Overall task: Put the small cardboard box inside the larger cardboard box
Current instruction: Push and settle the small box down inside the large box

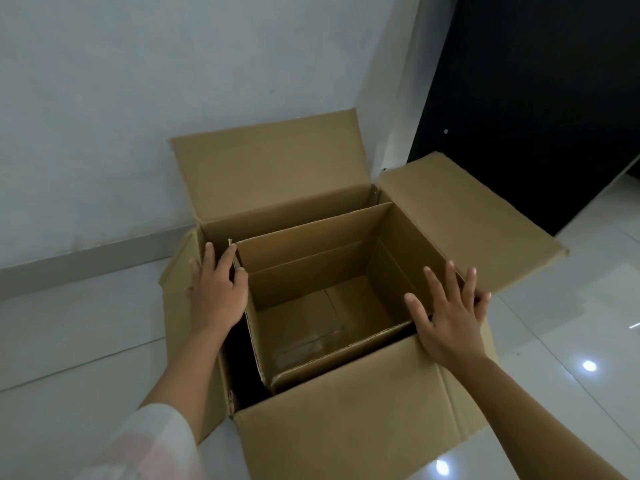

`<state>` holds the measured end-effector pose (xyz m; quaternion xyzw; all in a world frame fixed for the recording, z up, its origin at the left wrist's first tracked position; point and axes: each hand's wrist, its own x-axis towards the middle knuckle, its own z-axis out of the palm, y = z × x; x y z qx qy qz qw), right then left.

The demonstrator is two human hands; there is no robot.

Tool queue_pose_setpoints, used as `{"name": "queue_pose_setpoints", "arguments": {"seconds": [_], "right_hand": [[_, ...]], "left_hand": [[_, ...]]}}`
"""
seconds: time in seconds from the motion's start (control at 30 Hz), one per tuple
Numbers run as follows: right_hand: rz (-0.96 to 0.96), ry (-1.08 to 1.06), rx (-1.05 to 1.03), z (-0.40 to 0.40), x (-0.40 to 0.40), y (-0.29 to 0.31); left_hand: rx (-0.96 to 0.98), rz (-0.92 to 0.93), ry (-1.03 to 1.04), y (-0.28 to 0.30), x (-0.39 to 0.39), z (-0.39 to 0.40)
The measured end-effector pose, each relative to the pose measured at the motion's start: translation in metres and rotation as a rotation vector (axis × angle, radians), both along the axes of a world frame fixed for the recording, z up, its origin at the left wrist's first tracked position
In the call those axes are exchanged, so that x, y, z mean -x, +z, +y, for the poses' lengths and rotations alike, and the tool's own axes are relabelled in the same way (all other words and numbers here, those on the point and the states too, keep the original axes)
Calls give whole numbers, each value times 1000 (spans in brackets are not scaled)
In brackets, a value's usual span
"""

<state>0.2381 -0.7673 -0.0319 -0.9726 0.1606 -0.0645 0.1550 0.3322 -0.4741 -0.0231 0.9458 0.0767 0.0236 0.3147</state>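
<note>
A large brown cardboard box (346, 420) stands on the floor with all flaps spread outward. Inside it sits the small cardboard box (311, 317), open at the top and empty, with a dark gap on its left and near sides. My left hand (216, 292) lies at the left rim, fingers spread, touching the small box's upper left edge. Over the right rim my right hand (446, 317) hovers with its fingers splayed, holding nothing.
The boxes sit on glossy white floor tiles (571, 341) close to a pale wall (138, 98) with a grey skirting. A dark doorway or panel (536, 98) stands at the back right.
</note>
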Motion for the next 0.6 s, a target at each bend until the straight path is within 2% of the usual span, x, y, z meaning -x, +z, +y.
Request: {"name": "queue_pose_setpoints", "arguments": {"seconds": [0.1,0.23,0.3,0.43,0.6], "right_hand": [[21,-16,-17,1,1,4],[71,16,-35,-1,6,7],[67,24,-86,-2,5,11],[-36,-88,-142,-12,0,16],[-9,-183,-105,-17,-15,3]], "left_hand": [[78,-2,0,6,8,2],[-18,76,-22,2,50,1],[-7,97,-17,2,61,-4],[-37,109,7,1,58,-10],[-4,104,24,-2,43,-13]]}}
